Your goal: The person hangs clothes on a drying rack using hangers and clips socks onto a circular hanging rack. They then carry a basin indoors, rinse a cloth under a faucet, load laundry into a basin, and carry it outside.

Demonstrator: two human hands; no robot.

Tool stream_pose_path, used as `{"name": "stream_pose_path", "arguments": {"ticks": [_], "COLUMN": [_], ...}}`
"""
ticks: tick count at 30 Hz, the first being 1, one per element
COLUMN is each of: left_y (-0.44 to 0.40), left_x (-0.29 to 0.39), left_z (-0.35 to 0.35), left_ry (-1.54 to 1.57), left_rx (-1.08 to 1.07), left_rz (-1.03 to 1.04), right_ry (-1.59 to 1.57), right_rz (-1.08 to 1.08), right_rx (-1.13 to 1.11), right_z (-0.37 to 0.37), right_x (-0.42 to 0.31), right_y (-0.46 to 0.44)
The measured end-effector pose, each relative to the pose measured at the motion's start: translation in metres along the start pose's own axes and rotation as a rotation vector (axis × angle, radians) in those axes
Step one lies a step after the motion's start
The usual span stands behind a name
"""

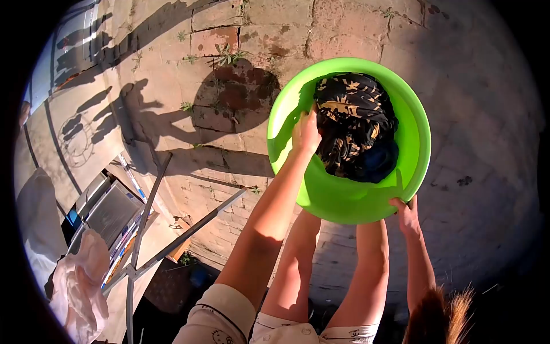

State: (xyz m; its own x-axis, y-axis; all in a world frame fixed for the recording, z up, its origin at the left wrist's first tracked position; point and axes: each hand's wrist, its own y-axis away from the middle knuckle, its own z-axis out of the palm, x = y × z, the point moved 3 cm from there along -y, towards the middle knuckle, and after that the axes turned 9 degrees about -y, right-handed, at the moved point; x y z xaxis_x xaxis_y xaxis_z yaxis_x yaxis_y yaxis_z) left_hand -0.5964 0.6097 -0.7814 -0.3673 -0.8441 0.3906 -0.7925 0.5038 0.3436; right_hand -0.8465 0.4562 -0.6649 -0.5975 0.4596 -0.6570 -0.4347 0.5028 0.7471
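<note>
A round bright green basin (344, 200) is held up in front of my legs over the brick ground. Bunched in it lies a dark cloth with a tan pattern (349, 106), and a dark blue cloth (375, 160) shows at its lower right. My left hand (307, 133) reaches over the basin's left side, its fingers against the edge of the patterned cloth; whether they grip it is hidden. At the basin's lower right, my right hand (407, 213) is closed on the rim.
Metal bars (189, 232) cross at the lower left. Behind them stand stacked flat items (114, 212), with a pale pink cloth (83, 281) and a white cloth (37, 223) hanging nearby. Small weeds (229, 55) grow between the paving bricks (263, 37). Shadows lie at the upper left.
</note>
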Motion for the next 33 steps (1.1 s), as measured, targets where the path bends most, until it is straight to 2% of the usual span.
{"name": "stream_pose_path", "arguments": {"ticks": [2,4,6,7,10,11,14,15,18,21,24,25,28,29,30,32,33], "left_y": [-0.006,0.015,0.027,0.024,0.028,0.031,0.038,0.044,0.065,0.081,0.104,0.113,0.139,0.149,0.159,0.179,0.190], "left_x": [-0.002,0.002,0.005,0.005,0.008,0.003,-0.002,-0.006,-0.022,-0.020,-0.016,-0.008,0.016,0.023,0.036,0.049,0.054], "left_z": [0.026,0.042,0.059,0.074,0.076,0.064,0.048,0.042,0.029,0.001,-0.016,-0.029,-0.064,-0.076,-0.100,-0.132,-0.149], "left_ry": [0.287,0.787,1.220,1.498,1.674,1.629,1.577,1.449,1.458,1.628,1.836,1.897,2.037,2.079,2.046,2.036,1.919], "left_rx": [-0.305,-0.619,-0.721,-0.697,-0.562,-0.603,-0.477,-0.402,-0.306,-0.367,-0.405,-0.390,-0.377,-0.365,-0.322,-0.320,-0.307], "left_rz": [-0.085,-0.379,-0.587,-0.517,-0.515,-0.374,-0.283,-0.304,-0.219,-0.104,-0.086,-0.156,-0.128,-0.133,-0.117,-0.109,-0.152], "right_ry": [0.010,0.021,0.001,-0.010,0.003,0.002,-0.001,0.009,0.057,0.046,-0.048,-0.226,0.531,0.340,-0.017,-0.233,-0.320], "right_rz": [-0.018,-0.028,0.003,0.012,0.018,0.026,0.032,0.037,0.036,0.101,-0.107,-0.069,-0.431,-0.402,-0.431,-0.372,-0.340], "right_rx": [0.118,0.144,0.113,0.090,0.061,0.080,0.091,0.081,0.048,0.038,0.260,0.306,0.497,0.320,0.047,-0.205,-0.328], "right_z": [0.003,0.004,0.002,0.002,-0.013,-0.016,-0.015,-0.016,-0.028,-0.047,-0.041,-0.049,-0.047,-0.015,0.008,0.061,0.077], "right_x": [0.013,0.004,0.009,0.008,0.025,0.029,0.025,0.024,0.030,0.041,0.020,0.033,0.029,-0.005,-0.022,-0.090,-0.113], "right_y": [-0.008,-0.023,-0.051,-0.063,-0.095,-0.102,-0.117,-0.122,-0.145,-0.170,-0.151,-0.157,-0.142,-0.100,-0.073,0.025,0.070]}}
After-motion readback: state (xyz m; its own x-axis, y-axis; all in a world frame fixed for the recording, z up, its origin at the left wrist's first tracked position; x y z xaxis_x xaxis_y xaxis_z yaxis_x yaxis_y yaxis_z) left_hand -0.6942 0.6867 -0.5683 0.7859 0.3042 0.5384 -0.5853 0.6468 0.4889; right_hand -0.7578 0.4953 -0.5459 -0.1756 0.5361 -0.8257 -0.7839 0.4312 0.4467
